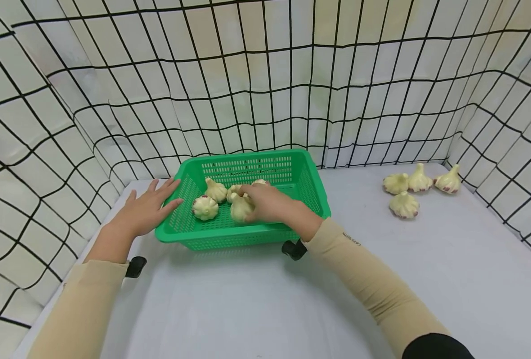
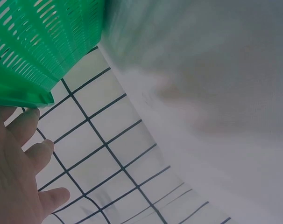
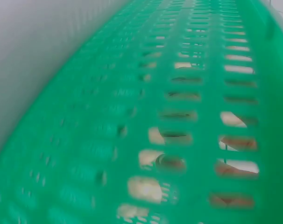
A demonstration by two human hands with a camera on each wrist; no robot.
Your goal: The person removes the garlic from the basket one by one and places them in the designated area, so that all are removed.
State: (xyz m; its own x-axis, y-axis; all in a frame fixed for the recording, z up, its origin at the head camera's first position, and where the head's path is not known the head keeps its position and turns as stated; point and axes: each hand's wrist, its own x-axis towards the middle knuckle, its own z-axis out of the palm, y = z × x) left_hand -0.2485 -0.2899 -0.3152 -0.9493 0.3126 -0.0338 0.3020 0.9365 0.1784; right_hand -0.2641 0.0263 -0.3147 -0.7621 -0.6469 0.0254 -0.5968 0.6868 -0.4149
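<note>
A green plastic basket (image 1: 211, 239) with slotted walls stands on the table. My right hand (image 1: 272, 203) reaches over its near rim and grips a garlic bulb (image 1: 240, 209) low inside. Around that bulb lie other garlic bulbs, among them one with purple streaks (image 1: 204, 208) and one behind it (image 1: 215, 190). At the left end, my left hand (image 1: 146, 209) has its fingers spread, fingertips right at the basket's rim (image 2: 24, 99). In the right wrist view the slotted basket wall (image 3: 132, 112) hides most of the right hand.
Several garlic bulbs sit in a group on the right of the white table (image 1: 229, 299), including one in front (image 1: 404, 205) and one near the netting (image 1: 448, 180). Black netting (image 1: 292, 89) over pale walls encloses the table at the back and both sides.
</note>
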